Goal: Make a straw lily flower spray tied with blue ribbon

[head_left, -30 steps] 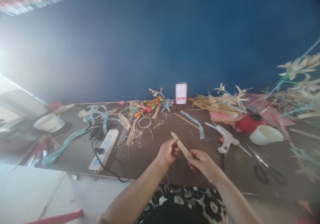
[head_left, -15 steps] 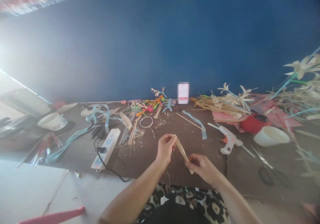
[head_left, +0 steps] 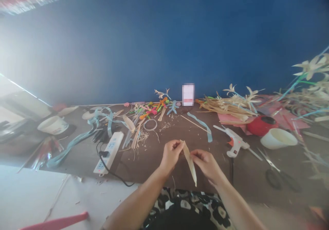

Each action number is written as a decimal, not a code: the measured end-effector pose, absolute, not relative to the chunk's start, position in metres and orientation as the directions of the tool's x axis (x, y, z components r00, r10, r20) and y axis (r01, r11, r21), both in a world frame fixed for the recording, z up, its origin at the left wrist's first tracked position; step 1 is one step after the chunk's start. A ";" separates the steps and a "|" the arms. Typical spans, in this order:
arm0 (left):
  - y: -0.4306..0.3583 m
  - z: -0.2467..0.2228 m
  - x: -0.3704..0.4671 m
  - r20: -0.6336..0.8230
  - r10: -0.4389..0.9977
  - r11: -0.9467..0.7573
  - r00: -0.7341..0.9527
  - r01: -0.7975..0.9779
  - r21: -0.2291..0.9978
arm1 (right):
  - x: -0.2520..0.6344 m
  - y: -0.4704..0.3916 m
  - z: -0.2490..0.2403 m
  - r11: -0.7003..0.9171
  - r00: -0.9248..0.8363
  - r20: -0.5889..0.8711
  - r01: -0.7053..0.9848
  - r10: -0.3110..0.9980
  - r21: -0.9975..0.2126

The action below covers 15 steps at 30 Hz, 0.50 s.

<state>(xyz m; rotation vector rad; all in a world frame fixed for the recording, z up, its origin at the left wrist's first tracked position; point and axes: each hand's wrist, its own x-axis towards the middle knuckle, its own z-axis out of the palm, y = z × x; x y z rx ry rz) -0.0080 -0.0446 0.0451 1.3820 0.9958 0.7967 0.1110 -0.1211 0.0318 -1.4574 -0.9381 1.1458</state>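
Note:
A pale, flat strip (head_left: 190,165) slants down over the brown table's front part, its lower end hanging free. My left hand (head_left: 171,153) pinches the strip's upper tip between thumb and fingers. On the strip's right edge, a little lower, my right hand (head_left: 204,161) is closed with thumb and forefinger. To the right lies a white glue gun (head_left: 238,142) with an orange trigger, and beyond it open scissors (head_left: 273,168). Colourful twisted pieces (head_left: 154,110) and pale scraps are strewn behind my hands.
A white power strip (head_left: 110,153) with a black cable lies left. Blue ribbon (head_left: 74,148) trails beside a white bowl (head_left: 53,125). At right are a red round object (head_left: 260,126), a white cup (head_left: 279,139) and pale flowers (head_left: 312,67). A pink bar (head_left: 59,222) shows lower left.
My right hand has moved up along the strip, closer to my left hand. The strip has turned steeper and shows its wider face, with more of its lower end uncovered.

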 end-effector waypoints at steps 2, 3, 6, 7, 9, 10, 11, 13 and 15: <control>-0.043 0.040 -0.009 -0.163 0.887 0.145 0.433 0.073 0.987 | 0.112 -0.123 0.032 -0.230 0.189 -0.252 -0.131 0.949 -0.964; -0.043 0.038 -0.008 -0.177 0.880 0.165 0.441 0.066 0.984 | 0.111 -0.123 0.032 -0.238 0.177 -0.266 -0.164 0.947 -0.957; -0.045 0.036 -0.006 -0.190 0.878 0.184 0.439 0.056 0.981 | 0.108 -0.123 0.030 -0.235 0.205 -0.270 -0.183 0.941 -0.955; -0.046 0.036 -0.006 -0.192 0.881 0.187 0.433 0.054 0.981 | 0.107 -0.123 0.029 -0.232 0.224 -0.267 -0.170 0.937 -0.958; -0.048 0.037 -0.005 -0.197 0.888 0.194 0.415 0.050 0.980 | 0.106 -0.123 0.024 -0.227 0.267 -0.256 -0.136 0.929 -0.964; -0.048 0.037 -0.004 -0.199 0.894 0.198 0.402 0.045 0.979 | 0.106 -0.123 0.020 -0.223 0.288 -0.249 -0.121 0.925 -0.967; -0.048 0.037 -0.004 -0.200 0.900 0.202 0.388 0.037 0.979 | 0.106 -0.123 0.017 -0.219 0.309 -0.242 -0.108 0.920 -0.970; -0.048 0.035 -0.004 -0.210 0.907 0.227 0.365 -0.003 0.974 | 0.105 -0.124 0.011 -0.213 0.341 -0.232 -0.094 0.911 -0.973; -0.047 0.032 -0.004 -0.240 0.901 0.287 0.361 -0.082 0.955 | 0.104 -0.123 0.008 -0.206 0.358 -0.224 -0.090 0.906 -0.974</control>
